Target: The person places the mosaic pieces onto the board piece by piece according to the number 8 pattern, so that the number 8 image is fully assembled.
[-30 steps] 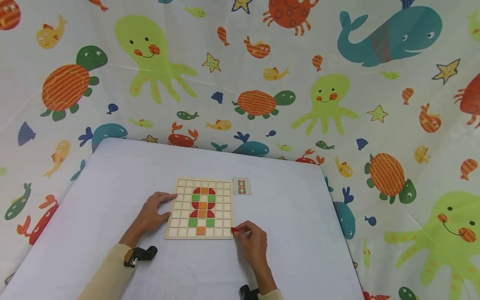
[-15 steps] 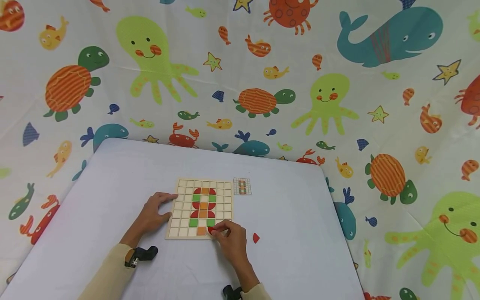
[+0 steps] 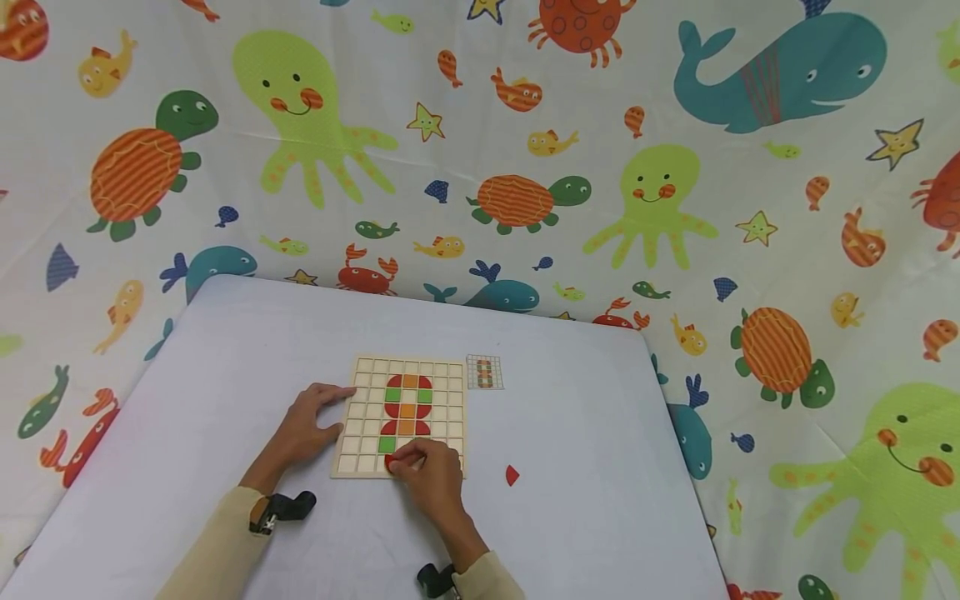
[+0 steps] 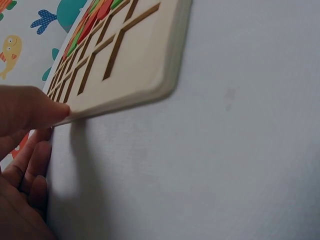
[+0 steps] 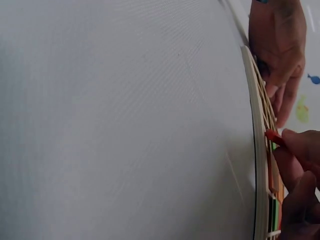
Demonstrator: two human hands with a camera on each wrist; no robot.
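Observation:
My left hand [image 3: 303, 425] rests at the left edge of a wooden grid board [image 3: 442, 402], its thumb [image 4: 55, 111] touching the rim in the left wrist view. Red rounded, orange square and green square tiles form a pattern in the board's middle columns. Between thumb and fingertips, my right hand [image 3: 431, 477] pinches a red quarter-round tile [image 3: 389, 463] over the bottom row, left of the pattern's centre column. From the right wrist side that same red tile [image 5: 274, 137] appears tilted at the board's near edge. The right hand hides the lower right of the pattern.
A second red tile [image 3: 512, 475] lies on the white-covered table [image 3: 600, 417], right of the board. Beside the board's upper right corner is a small pattern card [image 3: 485, 372]. A sea-animal print cloth [image 3: 480, 125] hangs behind the table.
My right hand has moved left from beside the board to its bottom row with a red tile. Another red tile has been left on the table. The left hand stays put.

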